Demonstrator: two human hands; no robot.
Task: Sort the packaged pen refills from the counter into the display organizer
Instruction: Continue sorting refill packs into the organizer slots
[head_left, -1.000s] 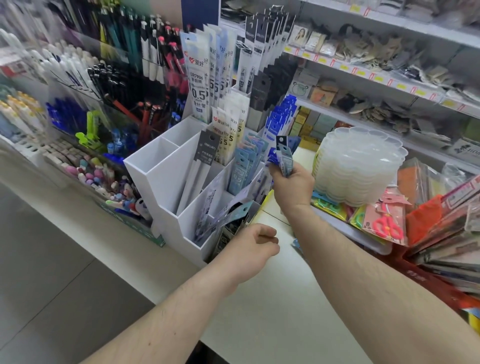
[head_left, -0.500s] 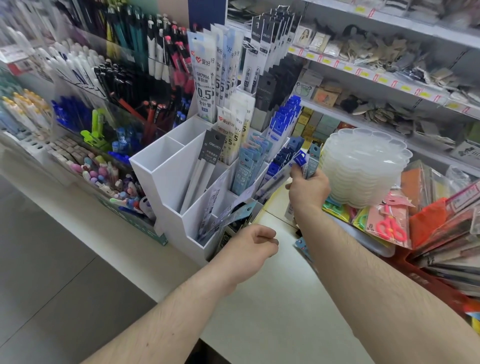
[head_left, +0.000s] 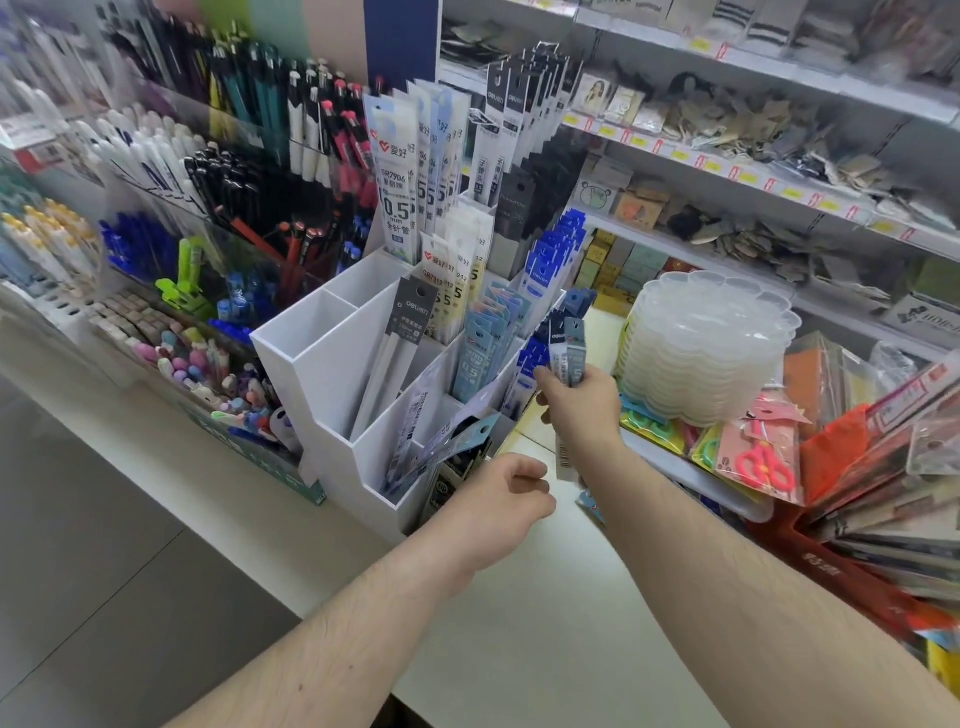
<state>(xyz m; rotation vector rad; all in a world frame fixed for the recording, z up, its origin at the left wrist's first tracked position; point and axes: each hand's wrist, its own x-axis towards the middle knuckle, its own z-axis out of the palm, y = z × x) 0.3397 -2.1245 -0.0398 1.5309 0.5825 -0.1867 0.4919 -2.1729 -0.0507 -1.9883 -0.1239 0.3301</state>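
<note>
A white tiered display organizer (head_left: 332, 374) stands on the counter (head_left: 519, 623), with several refill packs upright in its compartments. My right hand (head_left: 582, 410) holds a small bunch of grey and blue refill packs (head_left: 569, 353) upright, just right of the organizer's right-hand compartments. The packs' lower ends hang below my wrist. My left hand (head_left: 493, 504) hovers loosely curled and holding nothing near the organizer's front corner, beside a pale blue pack (head_left: 457, 441) leaning out of the lowest compartment. Another pack (head_left: 589, 501) lies on the counter, mostly hidden behind my right forearm.
Racks of pens (head_left: 234, 171) fill the left and back. A stack of clear plastic trays (head_left: 701, 348) sits right of the organizer, with packaged scissors (head_left: 763, 457) and a red bin of stationery (head_left: 883, 519) beyond. Shelves of goods run along the back right.
My right hand swung right with its packs, then came back toward the organizer's right side, now holding them a little lower. My left hand has barely moved.
</note>
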